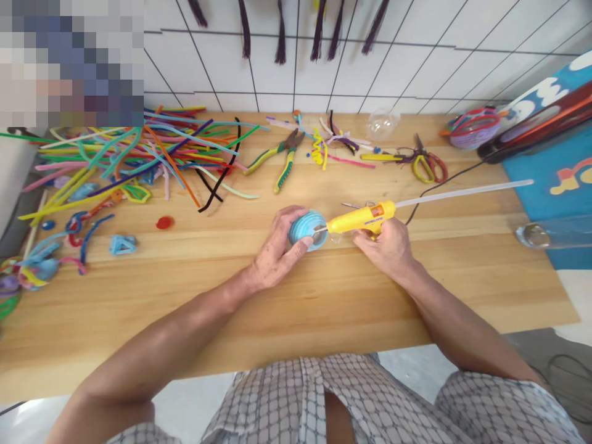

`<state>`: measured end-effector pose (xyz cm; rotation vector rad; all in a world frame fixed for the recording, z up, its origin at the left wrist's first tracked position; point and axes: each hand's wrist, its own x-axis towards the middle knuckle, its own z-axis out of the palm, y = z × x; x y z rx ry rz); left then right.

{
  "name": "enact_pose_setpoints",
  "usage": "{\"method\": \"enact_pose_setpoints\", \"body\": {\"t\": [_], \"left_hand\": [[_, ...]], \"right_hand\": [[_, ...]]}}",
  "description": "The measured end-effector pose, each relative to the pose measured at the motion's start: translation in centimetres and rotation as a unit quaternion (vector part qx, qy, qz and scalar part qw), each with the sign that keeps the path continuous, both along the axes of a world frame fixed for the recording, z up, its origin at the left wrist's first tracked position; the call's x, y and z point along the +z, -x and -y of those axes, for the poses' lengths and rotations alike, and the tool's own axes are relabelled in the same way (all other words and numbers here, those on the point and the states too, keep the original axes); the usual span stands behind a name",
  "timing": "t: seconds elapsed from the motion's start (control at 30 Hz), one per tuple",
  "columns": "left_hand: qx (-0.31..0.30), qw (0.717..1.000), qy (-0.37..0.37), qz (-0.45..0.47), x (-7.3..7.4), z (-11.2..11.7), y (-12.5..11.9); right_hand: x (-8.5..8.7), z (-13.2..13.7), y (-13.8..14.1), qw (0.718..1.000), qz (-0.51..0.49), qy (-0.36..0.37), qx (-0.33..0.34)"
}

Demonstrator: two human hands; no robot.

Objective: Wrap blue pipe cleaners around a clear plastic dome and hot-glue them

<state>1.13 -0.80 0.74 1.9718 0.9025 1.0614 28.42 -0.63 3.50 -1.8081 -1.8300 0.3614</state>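
In my left hand [280,250] is a round ball wrapped in light-blue pipe cleaner [303,229], its uncovered part clear or greyish and turned to the right. Fingers lie over its top and the thumb rests on its front. My right hand [391,250] is closed around the handle of a yellow hot glue gun [363,217]. The gun's nozzle points left and reaches the ball's uncovered side; whether it touches cannot be told. A long translucent glue stick [462,193] sticks out of the gun's back. Behind the gun lies a small metal tool, partly hidden.
Many colourful pipe cleaners [152,154] are heaped at the back left. Pliers [280,159], scissors [426,165] and a clear plastic ball [383,125] lie along the back. A red cap [164,222] and a blue twisted piece [123,245] lie left. A black cord [435,186] runs right.
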Motion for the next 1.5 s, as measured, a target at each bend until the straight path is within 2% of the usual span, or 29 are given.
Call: {"method": "enact_pose_setpoints", "body": {"t": [0.27, 0.67, 1.5], "left_hand": [[-0.002, 1.000, 0.002, 0.005, -0.09, -0.05, -0.02], [-0.008, 1.000, -0.019, 0.010, -0.24, -0.16, -0.01], [-0.009, 1.000, -0.012, 0.003, -0.06, -0.14, 0.03]], "right_hand": [[0.22, 0.12, 0.14, 1.000, -0.012, 0.012, -0.005], [0.63, 0.04, 0.55, 0.999, -0.042, 0.012, 0.023], [0.20, -0.08, 0.19, 0.997, -0.058, 0.037, 0.030]]}}
